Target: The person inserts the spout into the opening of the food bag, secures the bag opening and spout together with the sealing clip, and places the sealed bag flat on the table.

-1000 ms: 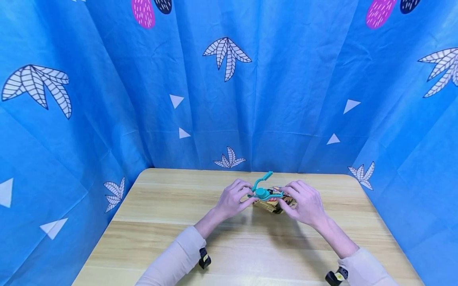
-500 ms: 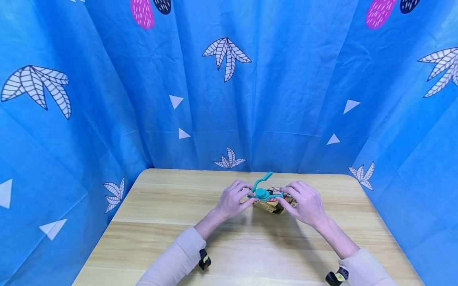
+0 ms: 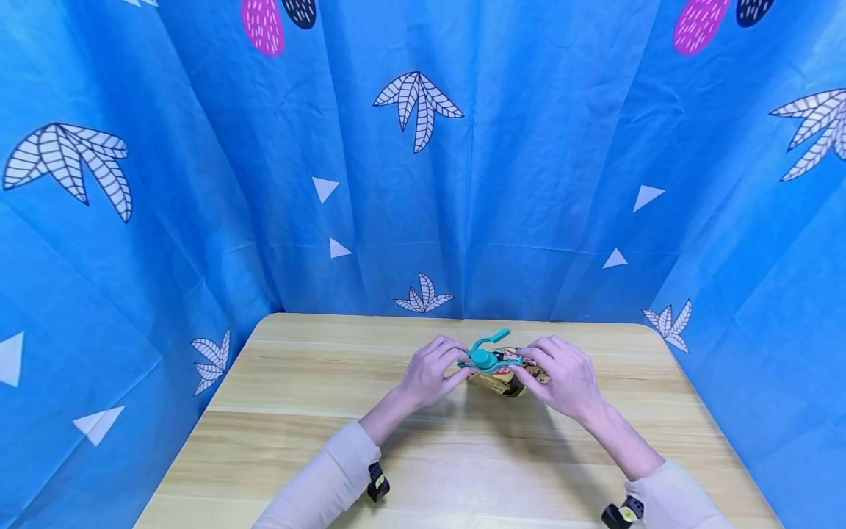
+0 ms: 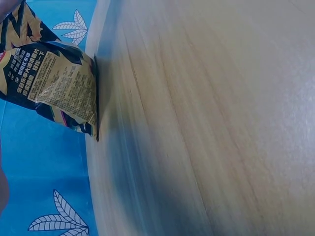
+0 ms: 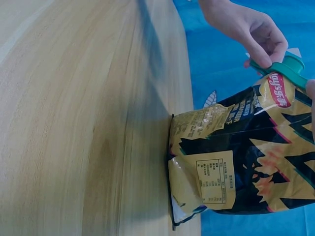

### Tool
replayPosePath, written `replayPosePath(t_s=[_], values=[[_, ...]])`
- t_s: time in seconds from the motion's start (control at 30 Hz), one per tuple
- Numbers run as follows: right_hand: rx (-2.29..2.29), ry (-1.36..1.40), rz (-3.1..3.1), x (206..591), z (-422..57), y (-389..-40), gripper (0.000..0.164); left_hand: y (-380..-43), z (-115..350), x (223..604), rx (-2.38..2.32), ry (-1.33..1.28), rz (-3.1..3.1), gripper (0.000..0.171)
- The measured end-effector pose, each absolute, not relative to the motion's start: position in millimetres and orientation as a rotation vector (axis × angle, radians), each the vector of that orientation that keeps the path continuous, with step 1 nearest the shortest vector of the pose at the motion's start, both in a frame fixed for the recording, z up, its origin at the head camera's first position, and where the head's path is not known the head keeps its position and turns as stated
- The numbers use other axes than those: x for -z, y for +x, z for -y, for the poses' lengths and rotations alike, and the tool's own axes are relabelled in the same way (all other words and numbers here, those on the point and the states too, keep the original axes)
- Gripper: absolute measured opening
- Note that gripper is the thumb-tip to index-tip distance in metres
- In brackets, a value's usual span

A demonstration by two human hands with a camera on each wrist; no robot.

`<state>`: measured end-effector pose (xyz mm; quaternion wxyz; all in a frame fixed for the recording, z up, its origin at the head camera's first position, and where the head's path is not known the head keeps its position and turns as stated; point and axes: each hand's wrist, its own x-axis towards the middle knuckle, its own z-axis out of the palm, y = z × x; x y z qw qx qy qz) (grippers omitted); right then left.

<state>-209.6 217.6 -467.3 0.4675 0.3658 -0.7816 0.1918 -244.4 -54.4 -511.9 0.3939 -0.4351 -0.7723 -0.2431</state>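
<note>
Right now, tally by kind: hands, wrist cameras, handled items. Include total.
Hands: 2 (left hand, right hand)
Wrist cameras: 2 (left camera, right camera)
Teal bag clip: 1
Lay's bag: 1
Total: 6

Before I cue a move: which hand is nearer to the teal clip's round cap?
Left. The left hand grips the teal clip close beside its round cap; the right hand is at the clip's other end, with part of the clip between it and the cap.
</note>
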Motion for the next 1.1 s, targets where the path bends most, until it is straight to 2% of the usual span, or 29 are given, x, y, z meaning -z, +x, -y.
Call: replayPosePath(t_s=[0.73, 1.1], values=[[-0.474, 0.913, 1.889, 462.9, -217.6, -211.1, 0.042, -243.8, 52.8, 512.4, 0.611, -1.126, 1.931, 0.018], [-0.483, 0.889, 1.977, 460.9, -222.6, -210.2, 0.048, -242.4, 52.4, 508.7, 0.602, -1.126, 1.916, 0.017]])
